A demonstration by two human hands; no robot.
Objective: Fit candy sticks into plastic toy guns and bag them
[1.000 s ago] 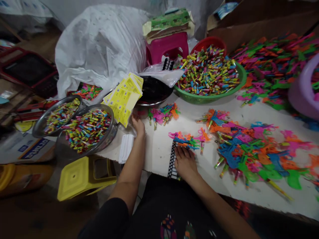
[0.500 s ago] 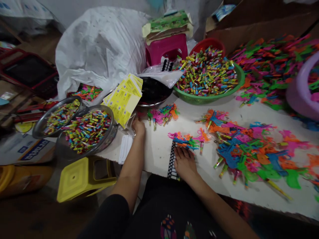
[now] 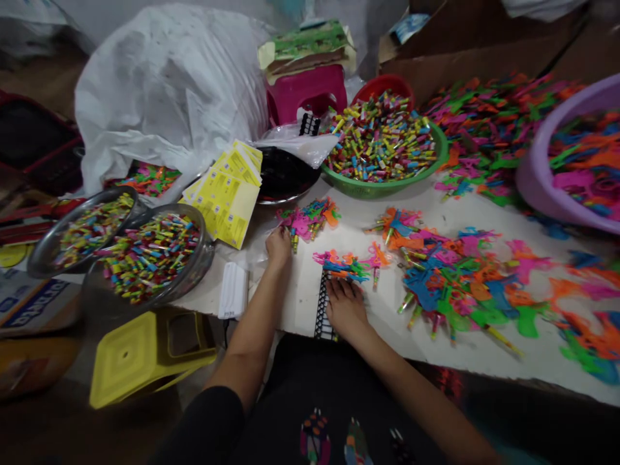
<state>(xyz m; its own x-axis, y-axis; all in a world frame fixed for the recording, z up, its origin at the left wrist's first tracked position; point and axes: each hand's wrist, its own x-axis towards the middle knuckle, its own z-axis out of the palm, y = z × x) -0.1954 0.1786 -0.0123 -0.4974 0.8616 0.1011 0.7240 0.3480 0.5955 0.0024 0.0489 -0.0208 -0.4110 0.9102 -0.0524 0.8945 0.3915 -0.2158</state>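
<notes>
My left hand is closed, its fingers curled on what looks like a clear plastic bag beside the yellow printed cards. Just past its fingertips lies a small heap of colourful plastic toys with candy-filled tubes. My right hand lies flat with fingers stretched over a black-and-white patterned strip. Its fingertips reach a second small cluster of toy pieces at the strip's far end. Part of the strip is hidden under that hand.
A green basin of small tubes stands at the back. Two metal bowls of tubes sit left, near a white device. Loose toys spread to the right, before a purple tub. A yellow stool stands below the table.
My left hand has moved right, from beside the yellow cards toward the small toy heap, the clear plastic stretching with it. My right hand stays on the strip. The view has shifted right.
</notes>
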